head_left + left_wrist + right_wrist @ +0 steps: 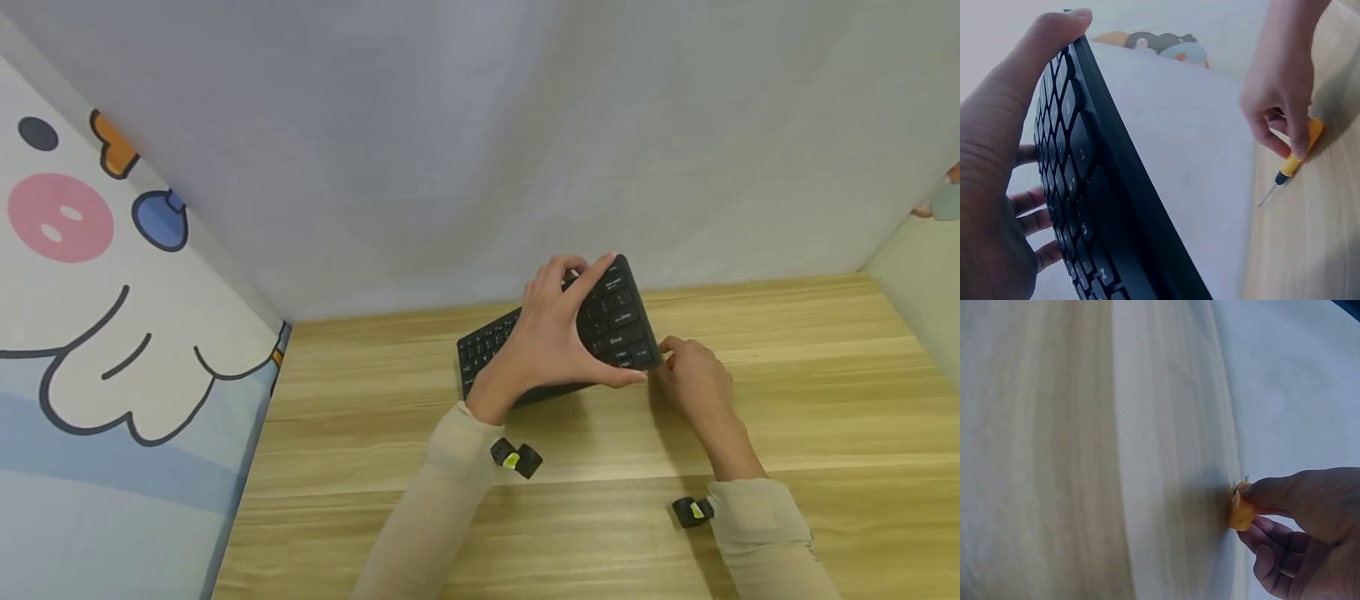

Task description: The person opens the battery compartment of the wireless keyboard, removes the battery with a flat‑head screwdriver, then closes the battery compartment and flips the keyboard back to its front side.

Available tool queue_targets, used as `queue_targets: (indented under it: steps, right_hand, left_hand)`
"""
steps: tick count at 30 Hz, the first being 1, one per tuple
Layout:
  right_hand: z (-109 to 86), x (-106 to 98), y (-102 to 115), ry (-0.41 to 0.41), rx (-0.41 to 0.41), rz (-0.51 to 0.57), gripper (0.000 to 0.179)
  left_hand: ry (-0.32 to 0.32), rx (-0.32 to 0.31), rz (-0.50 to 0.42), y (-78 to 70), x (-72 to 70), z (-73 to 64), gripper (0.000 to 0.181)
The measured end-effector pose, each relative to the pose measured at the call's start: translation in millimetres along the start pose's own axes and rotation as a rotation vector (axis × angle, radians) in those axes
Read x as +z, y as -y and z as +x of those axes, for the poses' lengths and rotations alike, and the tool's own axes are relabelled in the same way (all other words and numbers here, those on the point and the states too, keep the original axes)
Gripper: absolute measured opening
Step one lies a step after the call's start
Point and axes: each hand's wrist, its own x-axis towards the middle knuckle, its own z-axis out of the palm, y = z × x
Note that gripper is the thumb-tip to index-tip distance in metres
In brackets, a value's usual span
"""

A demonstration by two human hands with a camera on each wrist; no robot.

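Observation:
A black keyboard (618, 321) is tilted up off the table, its right end higher than its left. My left hand (536, 342) grips it across its width, thumb at the near long edge and fingers at the far one. In the left wrist view its keys and thick dark edge (1129, 165) show close up. Beside the keyboard's raised end, my right hand (697, 379) pinches a screwdriver (1291, 165) between thumb and index finger. Its handle (1242, 515) is yellow-orange, with a black collar and a thin metal shaft. In the head view the screwdriver is mostly hidden.
Under both hands lies a wood-grain table (360, 433). A pale grey cloth wall (420, 167) rises along its far edge. To the left stands a panel with a cartoon print (150, 367). Small black devices (528, 460) sit at both wrists.

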Motion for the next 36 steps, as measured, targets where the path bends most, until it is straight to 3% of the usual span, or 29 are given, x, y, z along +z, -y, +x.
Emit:
queue_targets:
  steps: [5, 25, 30, 36]
  right_hand:
    - [-0.3, 1.1, 0.2, -0.017, 0.0, 0.009, 0.032]
    - [-12.3, 2.1, 1.9, -0.032, -0.018, 0.017, 0.033]
    - [-12.7, 2.3, 2.4, -0.032, -0.031, 0.022, 0.033]
    - [-10.2, 3.5, 1.4, -0.041, -0.047, 0.014, 0.032]
  left_hand:
    - [-0.03, 0.005, -0.066, 0.8, -8.2, -2.4, 0.136]
    - [-0.083, 0.031, -0.498, 5.9, -32.9, -23.5, 0.134]
    - [-0.097, 0.046, -0.536, 9.4, -38.3, -27.0, 0.132]
    - [-0.132, 0.072, -0.511, 13.6, -42.3, -30.0, 0.131]
